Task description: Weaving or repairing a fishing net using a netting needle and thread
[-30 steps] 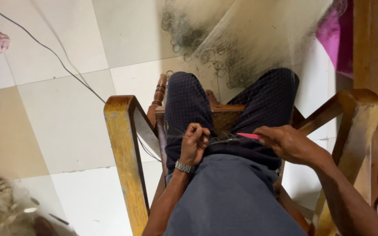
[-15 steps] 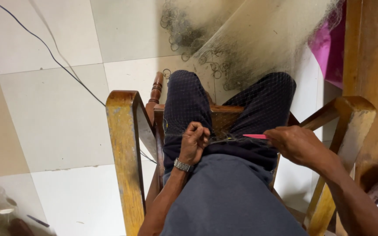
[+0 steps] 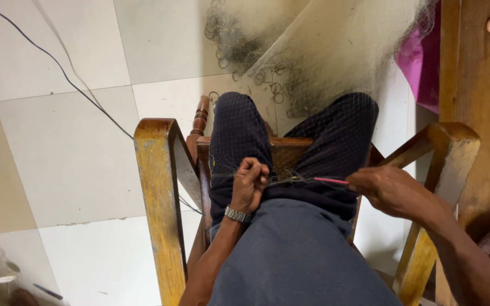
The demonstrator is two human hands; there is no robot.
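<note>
I sit in a wooden armchair (image 3: pixel 160 192) with a fine fishing net (image 3: pixel 336 51) draped over my dark-trousered legs and spilling onto the floor ahead. My left hand (image 3: pixel 250 182), a metal watch on its wrist, is closed in a fist, pinching the net's mesh on my left thigh. My right hand (image 3: pixel 389 190) grips a thin pink netting needle (image 3: pixel 330 181) that points left toward the left hand. A short stretch of twine and mesh runs between the two hands.
Pale floor tiles lie to the left, crossed by a thin black cable (image 3: pixel 58 68). The net's edge with small dark rings (image 3: pixel 245 51) is heaped on the floor in front. Pink cloth (image 3: pixel 421 62) and a wooden panel (image 3: pixel 483 85) stand at the right.
My right hand has drawn the pink needle a little to the right, away from the left hand. The view has shifted slightly; the left hand stays on the mesh.
</note>
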